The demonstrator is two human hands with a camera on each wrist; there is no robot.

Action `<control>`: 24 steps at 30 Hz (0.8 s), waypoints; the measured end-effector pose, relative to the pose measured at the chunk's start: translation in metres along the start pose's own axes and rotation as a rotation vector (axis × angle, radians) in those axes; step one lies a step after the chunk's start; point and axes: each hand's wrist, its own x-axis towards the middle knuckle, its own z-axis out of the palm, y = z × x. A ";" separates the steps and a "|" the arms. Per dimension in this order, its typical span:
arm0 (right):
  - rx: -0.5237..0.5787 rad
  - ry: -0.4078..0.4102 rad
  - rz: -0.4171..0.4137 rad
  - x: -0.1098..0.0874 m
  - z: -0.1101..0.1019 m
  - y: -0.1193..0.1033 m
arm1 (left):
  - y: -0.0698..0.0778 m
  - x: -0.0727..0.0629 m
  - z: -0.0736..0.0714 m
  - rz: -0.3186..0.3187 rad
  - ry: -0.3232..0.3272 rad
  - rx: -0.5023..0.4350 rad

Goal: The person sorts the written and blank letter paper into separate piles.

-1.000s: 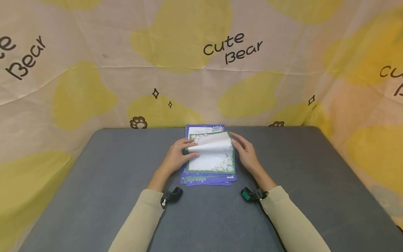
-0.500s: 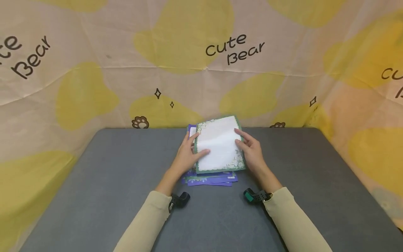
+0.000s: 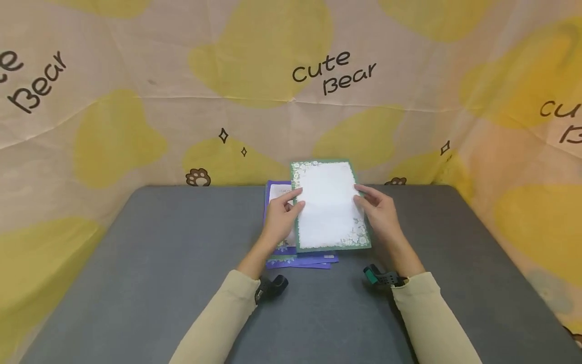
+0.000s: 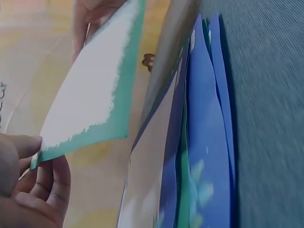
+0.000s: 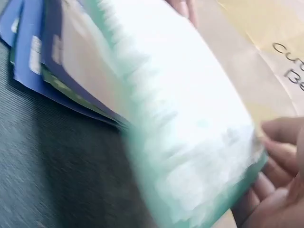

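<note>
A sheet of paper, white with a green border and pale flowers, is raised and tilted toward me in the head view. My left hand pinches its left edge; in the left wrist view the thumb lies on the front and curled fingers behind. On the opposite edge, my right hand pinches the sheet between thumb and fingers. Beneath and a little left lies a loose stack of purple- and green-bordered sheets, partly covered by the raised one. Motion blurs the sheet's border in the right wrist view.
The stack rests near the far edge of a dark grey table. A cream and yellow printed cloth hangs behind and along the sides. Each wrist wears a black strapped camera, such as the left wrist camera.
Both hands have lifted the green-bordered sheet off the stack and shifted it to the right. It bowed over the stack earlier and now stands flatter and more upright, exposing more sheets below.
</note>
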 end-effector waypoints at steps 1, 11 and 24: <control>-0.017 0.026 0.012 0.001 -0.004 0.001 | 0.001 0.001 0.004 -0.002 -0.010 0.019; -0.163 0.109 0.034 0.001 -0.036 0.011 | 0.005 0.013 0.046 -0.064 -0.025 0.246; -0.384 0.077 0.078 0.006 -0.068 0.042 | -0.001 0.027 0.091 -0.055 -0.189 0.501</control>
